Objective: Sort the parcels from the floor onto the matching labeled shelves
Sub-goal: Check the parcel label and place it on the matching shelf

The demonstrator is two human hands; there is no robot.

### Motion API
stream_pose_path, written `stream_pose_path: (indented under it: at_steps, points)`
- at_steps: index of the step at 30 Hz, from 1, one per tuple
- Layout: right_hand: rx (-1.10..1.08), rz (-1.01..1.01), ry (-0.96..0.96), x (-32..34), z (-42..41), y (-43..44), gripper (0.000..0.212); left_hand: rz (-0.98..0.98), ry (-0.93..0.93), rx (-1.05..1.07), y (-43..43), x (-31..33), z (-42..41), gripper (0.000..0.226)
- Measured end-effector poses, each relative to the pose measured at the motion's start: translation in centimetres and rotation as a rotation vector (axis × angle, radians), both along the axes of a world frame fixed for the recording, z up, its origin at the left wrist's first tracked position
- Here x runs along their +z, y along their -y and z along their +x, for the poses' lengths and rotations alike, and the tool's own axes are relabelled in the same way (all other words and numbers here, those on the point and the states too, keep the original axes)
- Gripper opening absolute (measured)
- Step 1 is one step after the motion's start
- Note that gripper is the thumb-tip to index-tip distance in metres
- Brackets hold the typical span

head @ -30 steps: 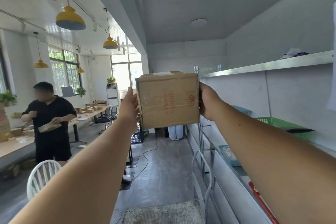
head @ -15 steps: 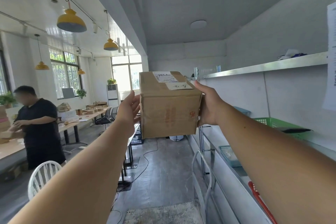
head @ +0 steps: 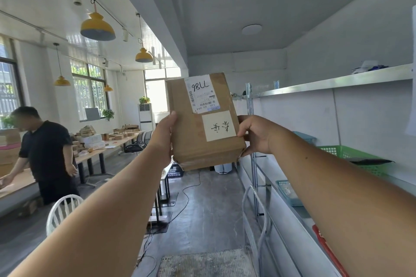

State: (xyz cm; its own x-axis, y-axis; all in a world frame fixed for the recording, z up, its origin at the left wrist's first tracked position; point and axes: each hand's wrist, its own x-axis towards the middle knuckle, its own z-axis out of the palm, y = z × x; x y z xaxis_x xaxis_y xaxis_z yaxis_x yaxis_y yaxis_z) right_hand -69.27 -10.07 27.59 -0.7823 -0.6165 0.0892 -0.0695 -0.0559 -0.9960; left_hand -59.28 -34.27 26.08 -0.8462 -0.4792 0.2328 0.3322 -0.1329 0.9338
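Now your left hand point(head: 163, 139) and right hand point(head: 255, 134) clasp the cardboard parcel point(head: 203, 121) between them at arm's length, its labelled top tipped toward you; beyond your right hand runs the metal shelf point(head: 337, 82).

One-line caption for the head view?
Both hands, left hand and right hand, hold up a brown cardboard parcel, labels facing the camera.

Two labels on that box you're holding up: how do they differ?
The upper label is printed, with barcodes and big handwritten marker characters; the lower label is plain cream paper with only handwriting. The upper label is taller and narrower, reaching the far edge of the box; the lower label is squarish and sits nearer the front edge. Both are stuck on the same face and appear upside down from this view.
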Motion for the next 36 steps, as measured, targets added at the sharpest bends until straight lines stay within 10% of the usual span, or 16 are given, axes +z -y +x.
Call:
stream_pose_path:
  at_steps: [8, 17, 23, 28, 36]
  points:
    - [-0.044, 0.090, -0.088, -0.6, 1.0, 0.5, 0.089, -0.068, 0.017, 0.063, 0.2, -0.5, 0.3, 0.053]
    - [-0.058, 0.017, -0.038, -1.3, 2.0, 0.4, 0.081, -0.053, 0.001, 0.089, -1.5, 0.8, 2.0, 0.040]
    - [-0.064, -0.034, -0.070, -1.1, 2.4, -0.1, 0.053, -0.056, -0.003, 0.197, -2.4, 2.0, 3.0, 0.063]
    - [-0.171, -0.118, -0.157, -1.4, 1.3, 0.3, 0.071, -0.001, 0.039, 0.258, -1.6, 3.1, 2.4, 0.128]
    - [-0.238, -0.176, -0.219, -1.5, 1.1, 0.4, 0.058, 0.221, 0.014, 0.336, -1.7, 4.2, 4.0, 0.135]
